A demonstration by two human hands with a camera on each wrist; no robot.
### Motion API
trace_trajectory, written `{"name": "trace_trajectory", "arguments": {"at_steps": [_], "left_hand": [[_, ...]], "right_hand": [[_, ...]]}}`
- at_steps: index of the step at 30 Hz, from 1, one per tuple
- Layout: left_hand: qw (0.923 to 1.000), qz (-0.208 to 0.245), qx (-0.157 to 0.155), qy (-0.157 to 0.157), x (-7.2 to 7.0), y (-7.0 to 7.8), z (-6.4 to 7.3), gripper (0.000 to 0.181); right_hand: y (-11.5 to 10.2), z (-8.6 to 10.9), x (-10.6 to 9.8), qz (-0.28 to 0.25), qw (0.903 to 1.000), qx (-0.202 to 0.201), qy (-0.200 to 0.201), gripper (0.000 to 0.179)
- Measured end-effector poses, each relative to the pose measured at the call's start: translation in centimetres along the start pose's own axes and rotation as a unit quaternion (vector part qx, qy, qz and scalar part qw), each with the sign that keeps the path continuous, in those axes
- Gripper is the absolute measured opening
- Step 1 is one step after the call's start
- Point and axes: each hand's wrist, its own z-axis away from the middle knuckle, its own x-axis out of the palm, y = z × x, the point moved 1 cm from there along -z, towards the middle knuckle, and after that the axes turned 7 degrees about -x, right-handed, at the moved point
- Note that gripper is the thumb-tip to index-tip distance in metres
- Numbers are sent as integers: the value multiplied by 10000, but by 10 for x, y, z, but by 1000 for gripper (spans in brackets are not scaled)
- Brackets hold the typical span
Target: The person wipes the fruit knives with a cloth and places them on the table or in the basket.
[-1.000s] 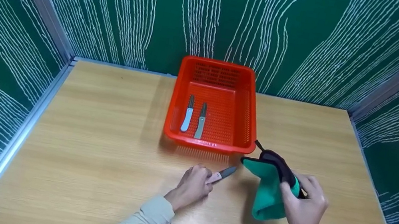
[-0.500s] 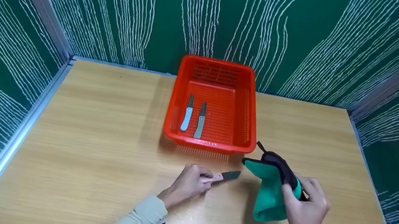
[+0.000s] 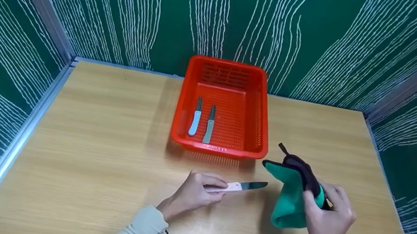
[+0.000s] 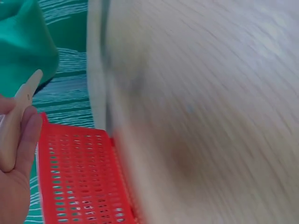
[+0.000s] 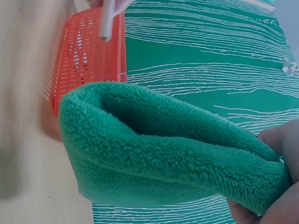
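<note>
My left hand (image 3: 193, 193) pinches the pink handle of a small knife (image 3: 237, 187) above the table. Its dark blade points right, toward a folded green cloth (image 3: 291, 196) with black trim and a small black loop. The cloth hangs from my right hand (image 3: 329, 215), gripped at its right edge between thumb and fingers; blade and cloth stand apart. Seen from the right wrist, the fuzzy cloth (image 5: 177, 154) folds over with a hollow between its layers. In the left wrist view the pale knife handle (image 4: 16, 121) lies between thumb and fingers.
A red plastic basket (image 3: 220, 149) stands behind my hands near the back wall. Inside it lie a knife with a light blue handle (image 3: 194, 123) and one with a grey-green handle (image 3: 208, 131). Green panels (image 3: 335, 19) with white wavy lines enclose the wooden table (image 3: 101, 150).
The knife has been raised and turned, its blade swinging further right toward the cloth. My right hand has shifted slightly right with the cloth. The basket and its knives stay put.
</note>
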Motion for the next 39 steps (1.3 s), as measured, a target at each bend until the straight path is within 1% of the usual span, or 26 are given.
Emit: {"name": "trace_trajectory", "arguments": {"at_steps": [4, 5, 8, 11, 13, 16, 17, 20, 24, 26, 28, 32, 36, 39], "left_hand": [[9993, 233, 269, 144, -1, 11, 3, 22], [9986, 377, 330, 179, -1, 13, 3, 22], [9951, 801, 501, 285, -2, 22, 3, 21], [9903, 1110, 724, 421, -6, 37, 3, 21], [9891, 1119, 785, 541, -11, 48, 5, 21], [9882, 1136, 742, 713, -16, 61, 7, 22], [9876, 1194, 680, 757, -17, 62, 8, 22], [9858, 1237, 633, 945, -17, 66, 10, 21], [9822, 1439, 441, 1126, -15, 70, 12, 20], [9797, 1609, 313, 1154, -14, 72, 13, 19], [9775, 1735, 215, 1182, -13, 74, 14, 19], [9752, 1829, 179, 1232, -12, 78, 16, 18], [9735, 1831, 420, 1304, -11, 80, 16, 16], [9714, 1791, 728, 1382, -11, 80, 16, 14]], "right_hand": [[-5, 1, 4, -56, 9996, -271, -56, 20], [-7, 2, 6, -120, 9993, -339, -48, 22], [-16, 4, 13, -296, 9978, -580, -120, 24], [-27, 7, 20, -431, 9948, -888, -258, 26], [-33, 9, 24, -473, 9922, -1081, -401, 27], [-39, 14, 30, -382, 9887, -1305, -636, 32], [-41, 16, 31, -308, 9876, -1351, -736, 35], [-44, 22, 35, -74, 9819, -1560, -1075, 44], [-52, 28, 38, 164, 9668, -1954, -1638, 48], [-56, 28, 38, 298, 9593, -2104, -1862, 48], [-58, 27, 38, 425, 9540, -2166, -2026, 51], [-60, 25, 35, 646, 9483, -2201, -2193, 54], [-59, 23, 33, 628, 9457, -2302, -2205, 52], [-54, 23, 32, 607, 9466, -2308, -2169, 51]]}}
